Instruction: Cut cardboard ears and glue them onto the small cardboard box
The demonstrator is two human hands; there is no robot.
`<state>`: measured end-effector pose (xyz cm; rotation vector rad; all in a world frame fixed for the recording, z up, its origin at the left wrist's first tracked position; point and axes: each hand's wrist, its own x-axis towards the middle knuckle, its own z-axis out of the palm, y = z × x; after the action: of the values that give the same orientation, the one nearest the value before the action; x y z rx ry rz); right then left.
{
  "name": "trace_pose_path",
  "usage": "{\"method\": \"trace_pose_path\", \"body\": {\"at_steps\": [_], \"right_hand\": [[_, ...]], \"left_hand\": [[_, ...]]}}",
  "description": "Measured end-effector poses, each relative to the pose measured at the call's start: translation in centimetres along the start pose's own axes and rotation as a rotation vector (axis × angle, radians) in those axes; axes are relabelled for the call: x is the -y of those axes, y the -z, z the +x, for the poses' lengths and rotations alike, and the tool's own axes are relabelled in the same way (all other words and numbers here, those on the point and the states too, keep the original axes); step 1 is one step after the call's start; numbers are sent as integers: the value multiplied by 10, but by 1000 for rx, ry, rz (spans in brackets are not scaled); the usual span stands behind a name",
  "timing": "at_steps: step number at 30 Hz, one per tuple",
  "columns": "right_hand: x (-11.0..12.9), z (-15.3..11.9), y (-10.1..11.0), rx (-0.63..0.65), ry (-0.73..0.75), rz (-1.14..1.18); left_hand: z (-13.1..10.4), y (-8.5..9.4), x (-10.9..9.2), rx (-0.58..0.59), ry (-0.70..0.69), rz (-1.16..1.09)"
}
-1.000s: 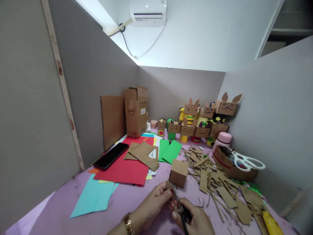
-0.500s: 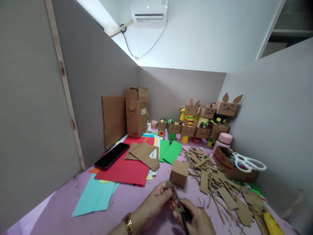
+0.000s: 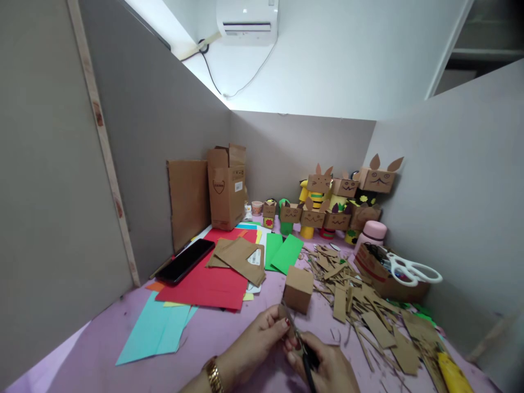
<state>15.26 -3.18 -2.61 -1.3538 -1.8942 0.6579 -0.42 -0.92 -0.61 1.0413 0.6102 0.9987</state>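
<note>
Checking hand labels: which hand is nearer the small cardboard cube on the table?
Left. The left hand sits just below the cardboard cube, its fingers pinching a cardboard scrap close under it. The right hand with the scissors is lower, farther back.

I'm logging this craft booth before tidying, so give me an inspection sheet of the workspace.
Surface: purple tabletop, scuffed.
Job's things: small cardboard piece in the left hand, black-handled scissors cutting it; small cardboard cube just beyond.
Clutter: cardboard scraps, coloured paper sheets, phone, white scissors, cardboard box figures.
Grippers: left hand pinches the piece; right hand grips the scissors.
Cables: black wire under the air conditioner.
Surroundings: grey partitions.
</note>
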Motion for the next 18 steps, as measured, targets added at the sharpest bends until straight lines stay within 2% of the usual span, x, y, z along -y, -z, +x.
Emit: {"method": "trace_pose_path", "body": {"at_steps": [4, 7, 11, 15, 18], "right_hand": [[-5, 1, -6, -31, -9, 95], [-8, 4, -10, -58, -31, 355], [-14, 7, -9, -45, -149, 653], [-19, 9, -10, -72, -169, 813], [-20, 10, -14, -57, -142, 857]], "left_hand": [[0, -1, -1, 17, -6, 3], [0, -2, -2, -6, -10, -44], [1, -2, -3, -40, -4, -70], [1, -4, -3, -45, 12, 5], [-1, -8, -4, 0, 60, 58]]}}
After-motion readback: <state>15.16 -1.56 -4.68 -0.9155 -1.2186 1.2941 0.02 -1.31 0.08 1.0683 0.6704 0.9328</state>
